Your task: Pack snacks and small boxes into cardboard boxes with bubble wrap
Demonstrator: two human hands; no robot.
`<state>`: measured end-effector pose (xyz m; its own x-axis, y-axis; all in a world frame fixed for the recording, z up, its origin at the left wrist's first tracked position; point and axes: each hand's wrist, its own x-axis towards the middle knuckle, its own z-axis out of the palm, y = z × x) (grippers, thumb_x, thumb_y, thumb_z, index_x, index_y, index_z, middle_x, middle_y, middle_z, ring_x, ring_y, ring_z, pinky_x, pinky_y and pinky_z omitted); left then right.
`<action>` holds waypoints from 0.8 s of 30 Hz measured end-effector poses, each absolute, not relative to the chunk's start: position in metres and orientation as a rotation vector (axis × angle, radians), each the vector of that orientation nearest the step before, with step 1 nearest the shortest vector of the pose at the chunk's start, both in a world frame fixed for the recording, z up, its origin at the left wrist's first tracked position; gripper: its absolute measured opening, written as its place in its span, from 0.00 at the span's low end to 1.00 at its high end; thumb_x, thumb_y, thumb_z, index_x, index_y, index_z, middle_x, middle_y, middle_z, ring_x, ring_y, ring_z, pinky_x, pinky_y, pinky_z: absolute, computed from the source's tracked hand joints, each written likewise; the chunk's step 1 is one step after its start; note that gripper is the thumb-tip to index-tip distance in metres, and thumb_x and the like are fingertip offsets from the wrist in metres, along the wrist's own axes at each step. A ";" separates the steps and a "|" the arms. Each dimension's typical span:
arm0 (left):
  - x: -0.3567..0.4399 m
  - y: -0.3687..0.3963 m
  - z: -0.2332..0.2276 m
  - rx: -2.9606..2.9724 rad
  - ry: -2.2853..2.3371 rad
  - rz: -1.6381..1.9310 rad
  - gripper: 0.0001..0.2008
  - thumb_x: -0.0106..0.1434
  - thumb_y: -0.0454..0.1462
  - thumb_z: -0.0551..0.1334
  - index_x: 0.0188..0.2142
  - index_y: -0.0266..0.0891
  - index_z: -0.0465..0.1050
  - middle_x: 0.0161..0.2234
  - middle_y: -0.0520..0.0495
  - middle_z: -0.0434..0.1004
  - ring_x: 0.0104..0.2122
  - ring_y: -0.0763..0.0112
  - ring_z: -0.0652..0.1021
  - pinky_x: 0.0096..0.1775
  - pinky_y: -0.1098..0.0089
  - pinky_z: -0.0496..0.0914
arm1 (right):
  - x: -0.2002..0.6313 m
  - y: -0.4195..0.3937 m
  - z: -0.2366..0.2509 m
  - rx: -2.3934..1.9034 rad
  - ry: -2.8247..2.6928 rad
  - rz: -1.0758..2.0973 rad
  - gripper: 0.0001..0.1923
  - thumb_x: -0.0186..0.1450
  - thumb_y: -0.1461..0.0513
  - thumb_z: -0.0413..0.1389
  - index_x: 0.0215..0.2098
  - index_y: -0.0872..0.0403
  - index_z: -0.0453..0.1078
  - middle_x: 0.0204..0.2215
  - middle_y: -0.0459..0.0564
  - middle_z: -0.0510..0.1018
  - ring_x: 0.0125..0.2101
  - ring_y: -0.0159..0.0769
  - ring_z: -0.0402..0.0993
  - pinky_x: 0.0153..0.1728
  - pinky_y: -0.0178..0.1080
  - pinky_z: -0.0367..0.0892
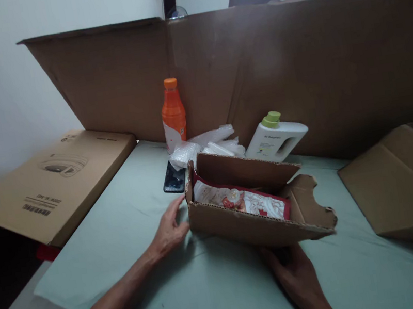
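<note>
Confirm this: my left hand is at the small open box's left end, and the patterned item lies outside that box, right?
Not quite: the head view shows the patterned item inside the small open box. Your left hand is at its left end.

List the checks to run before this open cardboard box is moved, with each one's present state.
1. Right end flap of the cardboard box closed: not ok, it stands open.
2. Red-edged packet inside the box: ok.
3. Left hand at the box's left end: ok.
4. Right hand gripping the box: cannot tell, fingers hidden.
5. Smartphone and bubble wrap well clear: not ok, both close by.
6. Orange bottle capped: ok.
</note>
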<state>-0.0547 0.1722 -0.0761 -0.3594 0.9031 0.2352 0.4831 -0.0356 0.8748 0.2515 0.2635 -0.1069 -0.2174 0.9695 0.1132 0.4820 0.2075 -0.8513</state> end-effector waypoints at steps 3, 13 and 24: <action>-0.093 0.203 -0.069 1.731 2.222 1.345 0.26 0.57 0.27 0.56 0.55 0.39 0.73 0.58 0.39 0.73 0.57 0.55 0.73 0.57 0.55 0.70 | 0.258 0.268 -0.112 -1.383 -1.794 0.921 0.27 0.55 0.45 0.62 0.44 0.54 0.72 0.41 0.58 0.84 0.41 0.53 0.81 0.40 0.47 0.77; -0.149 0.307 -0.026 1.869 2.620 1.180 0.05 0.60 0.30 0.62 0.32 0.37 0.77 0.57 0.34 0.74 0.60 0.47 0.71 0.61 0.49 0.63 | 0.260 0.274 -0.107 -1.403 -1.712 1.067 0.26 0.51 0.46 0.65 0.41 0.54 0.72 0.40 0.57 0.85 0.40 0.53 0.82 0.39 0.44 0.79; -0.079 0.042 -0.026 0.960 2.067 1.627 0.12 0.60 0.43 0.60 0.24 0.40 0.66 0.54 0.35 0.78 0.48 0.51 0.81 0.47 0.57 0.76 | 0.255 0.282 -0.098 -1.316 -1.969 0.961 0.29 0.56 0.44 0.59 0.48 0.54 0.70 0.41 0.57 0.83 0.39 0.49 0.80 0.40 0.45 0.75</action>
<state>-0.0794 0.0423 -0.0259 -0.7139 0.6861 0.1400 0.2970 0.1156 0.9479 0.2552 0.2816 -0.0982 -0.3476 0.9350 0.0707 0.5193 0.2548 -0.8157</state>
